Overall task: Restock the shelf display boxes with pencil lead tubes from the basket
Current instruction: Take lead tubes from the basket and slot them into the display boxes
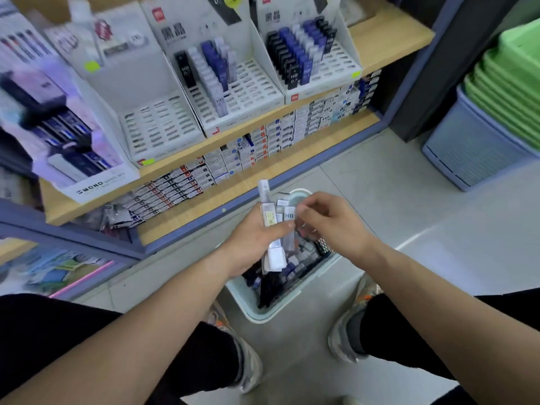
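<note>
My left hand (pixel 253 241) grips a bunch of pale pencil lead tubes (pixel 276 226) upright above the light green basket (pixel 263 309) on the floor. My right hand (pixel 330 220) pinches the top of one tube in that bunch, marked HB. More dark and pale tubes lie in the basket. On the wooden shelf stand three white display boxes: the left one (pixel 157 124) with bare slots, the middle one (pixel 233 92) part filled, the right one (pixel 327 65) with several rows of black, blue and white tubes.
A tilted MONO display box (pixel 73 159) stands at the shelf's left end. Rows of small boxed leads (pixel 263 147) line the shelf below. Stacked green and blue baskets (pixel 496 118) sit at the right. My shoes and knees flank the basket.
</note>
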A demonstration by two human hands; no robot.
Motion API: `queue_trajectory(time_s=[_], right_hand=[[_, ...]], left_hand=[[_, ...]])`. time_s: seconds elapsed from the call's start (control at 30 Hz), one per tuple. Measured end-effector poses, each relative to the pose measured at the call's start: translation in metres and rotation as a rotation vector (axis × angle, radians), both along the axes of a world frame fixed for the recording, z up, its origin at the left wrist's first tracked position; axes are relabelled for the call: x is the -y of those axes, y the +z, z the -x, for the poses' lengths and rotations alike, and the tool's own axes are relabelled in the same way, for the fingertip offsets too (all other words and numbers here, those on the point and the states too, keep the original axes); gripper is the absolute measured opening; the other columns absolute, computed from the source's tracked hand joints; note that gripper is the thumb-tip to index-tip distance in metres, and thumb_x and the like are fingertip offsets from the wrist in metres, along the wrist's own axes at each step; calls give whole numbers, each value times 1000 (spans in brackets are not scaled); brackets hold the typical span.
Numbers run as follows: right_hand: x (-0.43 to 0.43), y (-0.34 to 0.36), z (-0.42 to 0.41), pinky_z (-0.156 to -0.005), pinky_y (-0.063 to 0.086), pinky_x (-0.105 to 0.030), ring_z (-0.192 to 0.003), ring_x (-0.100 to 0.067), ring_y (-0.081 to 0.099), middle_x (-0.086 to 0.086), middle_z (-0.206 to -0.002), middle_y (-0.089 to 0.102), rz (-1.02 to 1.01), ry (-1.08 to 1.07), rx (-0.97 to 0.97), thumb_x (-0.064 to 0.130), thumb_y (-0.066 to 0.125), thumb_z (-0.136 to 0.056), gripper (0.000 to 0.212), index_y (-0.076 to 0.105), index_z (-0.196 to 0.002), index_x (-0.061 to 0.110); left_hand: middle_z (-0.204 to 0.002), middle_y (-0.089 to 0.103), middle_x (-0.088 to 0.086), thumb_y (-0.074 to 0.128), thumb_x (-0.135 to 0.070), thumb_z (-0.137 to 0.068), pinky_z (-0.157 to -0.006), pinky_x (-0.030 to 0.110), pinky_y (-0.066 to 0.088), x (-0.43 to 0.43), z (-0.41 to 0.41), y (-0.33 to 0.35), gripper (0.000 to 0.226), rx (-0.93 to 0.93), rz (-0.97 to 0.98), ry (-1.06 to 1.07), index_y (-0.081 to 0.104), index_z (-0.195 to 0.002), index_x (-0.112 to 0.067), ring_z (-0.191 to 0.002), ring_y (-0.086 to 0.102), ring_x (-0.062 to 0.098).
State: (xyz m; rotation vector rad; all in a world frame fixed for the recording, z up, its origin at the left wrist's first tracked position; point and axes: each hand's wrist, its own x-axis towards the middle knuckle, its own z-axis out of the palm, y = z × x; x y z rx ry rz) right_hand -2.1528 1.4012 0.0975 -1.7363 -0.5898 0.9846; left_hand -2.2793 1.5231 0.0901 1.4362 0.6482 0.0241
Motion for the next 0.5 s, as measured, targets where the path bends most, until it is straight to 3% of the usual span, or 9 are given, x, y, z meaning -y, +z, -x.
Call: queue_trajectory(time_s=[0.1, 0.2, 0.27, 0.4, 0.5], right_hand=[[2, 34, 4, -70, 54, -42, -66, -21, 63, -10, -76, 70, -28, 55, -96, 19, 71, -92, 19, 64, -95, 2], [2, 63, 5, -67, 53, -38, -66, -21, 63, -9, -74, 68, -37, 116, -140, 14, 71, -91, 16, 63, -96, 1], [1, 78, 4, -65, 54, -33, -65, -20, 64, -9, -74, 68, -37, 143, -163, 11, 69, -91, 13, 62, -95, 1], [-3, 97, -1, -70, 58, -34, -70, -20, 70, -13, -82, 71, -30, 108, -194, 11, 64, -95, 11, 57, -96, 3], [-8, 99, -6, -72, 58, -38, -69, -20, 70, -17, -87, 73, -44, 38, -143, 10, 63, -96, 10, 56, -97, 4]], left_hand=[[-76, 73, -12, 59, -6, -98, -89, 37, 53, 3, 13, 36, 23, 42, -102, -62, 63, -103, -28, -81, 68, 9], [-86, 73, -11, 62, -8, -98, -90, 39, 53, 4, 19, 60, 27, 68, -142, -84, 66, -99, -35, -87, 68, 10], [-97, 74, -9, 64, -14, -97, -93, 37, 54, 4, 21, 70, 20, 75, -151, -79, 65, -107, -30, -96, 69, 11], [-79, 70, -1, 61, -14, -98, -73, 33, 57, -4, 21, 80, 9, 98, -118, -49, 57, -107, -13, -75, 67, 18], [-81, 72, 3, 65, -20, -96, -79, 46, 59, -11, 18, 75, 25, 69, -67, 10, 54, -116, -9, -75, 69, 23]])
